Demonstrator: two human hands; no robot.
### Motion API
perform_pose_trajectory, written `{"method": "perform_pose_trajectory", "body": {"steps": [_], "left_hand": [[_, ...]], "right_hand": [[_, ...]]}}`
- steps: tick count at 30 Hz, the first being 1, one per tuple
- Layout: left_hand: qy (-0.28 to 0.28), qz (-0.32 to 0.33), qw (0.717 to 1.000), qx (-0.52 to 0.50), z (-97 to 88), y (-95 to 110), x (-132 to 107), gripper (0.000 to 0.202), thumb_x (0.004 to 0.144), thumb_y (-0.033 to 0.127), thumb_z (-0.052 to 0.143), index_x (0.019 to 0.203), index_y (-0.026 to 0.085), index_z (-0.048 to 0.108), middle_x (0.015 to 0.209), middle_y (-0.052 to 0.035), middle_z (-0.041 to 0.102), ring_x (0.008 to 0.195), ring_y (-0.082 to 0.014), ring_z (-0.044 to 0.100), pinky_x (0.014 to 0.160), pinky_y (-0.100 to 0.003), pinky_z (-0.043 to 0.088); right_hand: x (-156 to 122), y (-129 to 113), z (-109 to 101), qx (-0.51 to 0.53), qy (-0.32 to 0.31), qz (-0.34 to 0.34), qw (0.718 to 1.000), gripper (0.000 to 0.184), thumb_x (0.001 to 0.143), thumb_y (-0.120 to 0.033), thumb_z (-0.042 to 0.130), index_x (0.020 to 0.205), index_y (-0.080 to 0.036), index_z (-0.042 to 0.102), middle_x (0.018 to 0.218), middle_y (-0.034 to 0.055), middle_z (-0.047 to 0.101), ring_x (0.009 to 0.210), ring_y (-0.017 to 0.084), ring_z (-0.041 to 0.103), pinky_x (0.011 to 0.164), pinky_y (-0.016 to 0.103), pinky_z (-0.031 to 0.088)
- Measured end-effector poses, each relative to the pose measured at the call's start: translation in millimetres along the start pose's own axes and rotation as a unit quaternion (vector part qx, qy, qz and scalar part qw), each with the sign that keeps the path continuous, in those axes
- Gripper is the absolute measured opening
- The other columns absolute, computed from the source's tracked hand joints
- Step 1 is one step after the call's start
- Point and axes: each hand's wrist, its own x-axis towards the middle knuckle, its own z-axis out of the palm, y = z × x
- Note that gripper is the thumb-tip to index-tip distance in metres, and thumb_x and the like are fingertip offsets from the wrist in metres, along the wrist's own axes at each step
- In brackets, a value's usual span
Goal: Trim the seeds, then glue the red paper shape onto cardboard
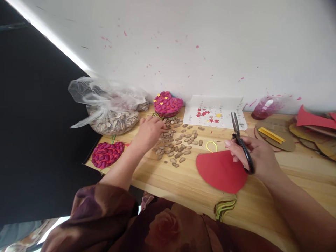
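Note:
My left hand (150, 132) rests curled on a scatter of pistachio shells (181, 145) on the wooden table (301, 175), fingertips pinching among the shells near a pink shell-covered heart (167, 104). My right hand (256, 155) grips black scissors (241, 141) with the blades pointing up and away, fingers through the handles. Its fingers also touch the edge of a red paper shape (222, 170) lying flat on the table. A yellow loop of cord (211, 146) lies just above the red shape.
A clear plastic bag of shells (112, 112) stands at the left. A second pink shell heart (107, 154) lies near the table's left edge. A white sheet with star stickers (215, 113), a pink-stained cup (264, 108) and cardboard and paper scraps (301, 131) sit along the wall.

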Motion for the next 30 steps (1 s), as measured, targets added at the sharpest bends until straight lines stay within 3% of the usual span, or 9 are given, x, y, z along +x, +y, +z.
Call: {"method": "perform_pose_trajectory", "body": {"steps": [5, 8, 11, 13, 16, 19, 24, 30], "left_hand": [[-0.054, -0.098, 0.991, 0.073, -13.4, -50, -40, 0.018, 0.09, 0.022, 0.057, 0.081, 0.021, 0.073, 0.092, -0.0102, 0.071, 0.101, -0.0331, 0.059, 0.081, -0.045, 0.035], [-0.061, -0.138, 0.984, 0.094, -13.4, -61, -54, 0.019, 0.089, 0.024, 0.058, 0.078, 0.021, 0.073, 0.093, -0.0115, 0.073, 0.1, -0.0352, 0.06, 0.082, -0.047, 0.033], [-0.025, -0.145, 0.987, 0.068, -16.0, -46, -49, 0.02, 0.091, 0.024, 0.056, 0.084, 0.022, 0.075, 0.095, -0.0111, 0.074, 0.1, -0.0343, 0.06, 0.085, -0.047, 0.033], [-0.017, -0.105, 0.994, 0.007, -16.8, -26, -38, 0.02, 0.092, 0.027, 0.057, 0.089, 0.024, 0.076, 0.097, -0.008, 0.076, 0.101, -0.0311, 0.06, 0.087, -0.046, 0.034], [-0.015, -0.041, 0.997, -0.069, -11.7, 4, -15, 0.019, 0.093, 0.027, 0.058, 0.091, 0.026, 0.077, 0.099, -0.0048, 0.077, 0.101, -0.0266, 0.061, 0.09, -0.044, 0.035], [-0.048, -0.032, 0.995, -0.076, -2.0, 23, 6, 0.018, 0.089, 0.024, 0.06, 0.096, 0.024, 0.077, 0.104, -0.0064, 0.076, 0.105, -0.0283, 0.061, 0.092, -0.044, 0.037], [-0.095, -0.006, 0.994, -0.049, 9.0, 32, 24, 0.02, 0.087, 0.022, 0.059, 0.091, 0.024, 0.078, 0.101, -0.0074, 0.076, 0.103, -0.0293, 0.061, 0.091, -0.044, 0.039], [-0.087, 0.013, 0.996, -0.034, 14.9, 36, 31, 0.02, 0.086, 0.02, 0.058, 0.09, 0.019, 0.078, 0.097, -0.0094, 0.076, 0.1, -0.0287, 0.063, 0.089, -0.042, 0.044]], "right_hand": [[1, -6, 0, -0.007, 0.008, 0.018, 1.0, 0.038, 0.072, -0.054, 0.076, 0.068, -0.019, 0.062, 0.047, -0.0016, 0.058, 0.043, 0.011, 0.046, 0.043, 0.023, 0.032], [1, -8, 0, -0.006, 0.015, 0.016, 1.0, 0.039, 0.073, -0.055, 0.075, 0.067, -0.019, 0.062, 0.047, -0.0019, 0.058, 0.043, 0.01, 0.046, 0.044, 0.023, 0.033], [4, -7, -2, -0.007, 0.028, 0.017, 0.999, 0.038, 0.074, -0.055, 0.074, 0.068, -0.02, 0.062, 0.047, -0.0019, 0.057, 0.045, 0.01, 0.047, 0.046, 0.023, 0.034], [6, -5, -2, -0.004, 0.037, 0.016, 0.999, 0.039, 0.075, -0.057, 0.073, 0.067, -0.02, 0.061, 0.048, -0.001, 0.058, 0.048, 0.012, 0.051, 0.048, 0.024, 0.036], [9, -1, -3, 0.011, 0.045, 0.016, 0.999, 0.042, 0.076, -0.059, 0.071, 0.064, -0.021, 0.058, 0.05, 0.0002, 0.059, 0.052, 0.014, 0.054, 0.048, 0.025, 0.038], [10, 0, -4, 0.018, 0.06, 0.021, 0.998, 0.041, 0.077, -0.057, 0.071, 0.064, -0.022, 0.056, 0.05, -0.0006, 0.058, 0.049, 0.013, 0.053, 0.048, 0.025, 0.038], [10, -1, -8, 0.042, 0.068, 0.002, 0.997, 0.038, 0.077, -0.054, 0.072, 0.068, -0.021, 0.057, 0.055, -0.0021, 0.058, 0.048, 0.011, 0.053, 0.049, 0.025, 0.04], [12, 5, -7, 0.017, 0.034, 0.006, 0.999, 0.035, 0.079, -0.052, 0.072, 0.068, -0.021, 0.06, 0.051, -0.0019, 0.059, 0.05, 0.012, 0.055, 0.05, 0.024, 0.04]]}}
